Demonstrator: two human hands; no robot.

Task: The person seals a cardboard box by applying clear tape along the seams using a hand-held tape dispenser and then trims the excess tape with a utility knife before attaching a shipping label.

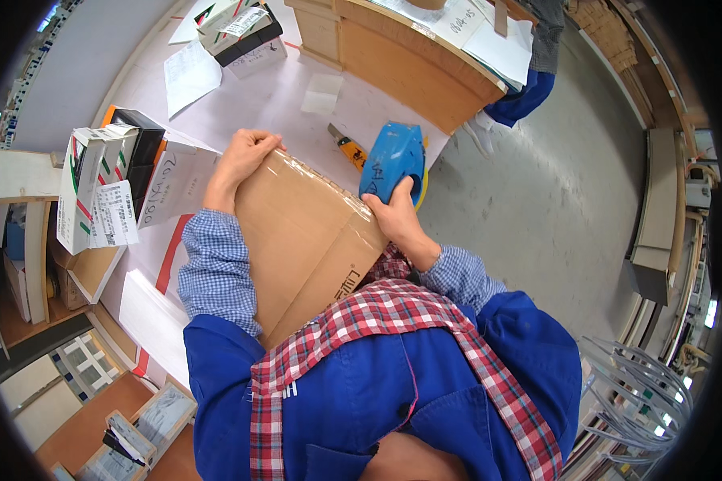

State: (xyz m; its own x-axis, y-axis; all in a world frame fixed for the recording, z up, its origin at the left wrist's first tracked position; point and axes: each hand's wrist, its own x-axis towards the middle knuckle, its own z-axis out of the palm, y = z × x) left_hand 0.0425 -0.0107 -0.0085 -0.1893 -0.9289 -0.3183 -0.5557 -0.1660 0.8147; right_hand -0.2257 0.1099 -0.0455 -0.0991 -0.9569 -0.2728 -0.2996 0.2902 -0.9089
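A brown cardboard box (301, 234) lies on the pale tabletop against my apron, with clear tape along its far edge. My left hand (251, 157) rests on the box's far left corner, fingers curled over the edge. In my right hand (400, 222) is a blue tape dispenser (391, 157), held at the box's far right corner, thumb toward its opening. Just beyond the box lies an orange utility knife (350, 149), its blade showing. Behind the dispenser a yellow round edge shows, partly hidden.
At the left stand white and black boxes (90, 180) with a printed label. More small boxes (240, 30) and a paper sheet (191, 78) lie farther back. A wooden cabinet (409, 66) bears papers. Beside it, a co-worker's leg (526, 90) shows.
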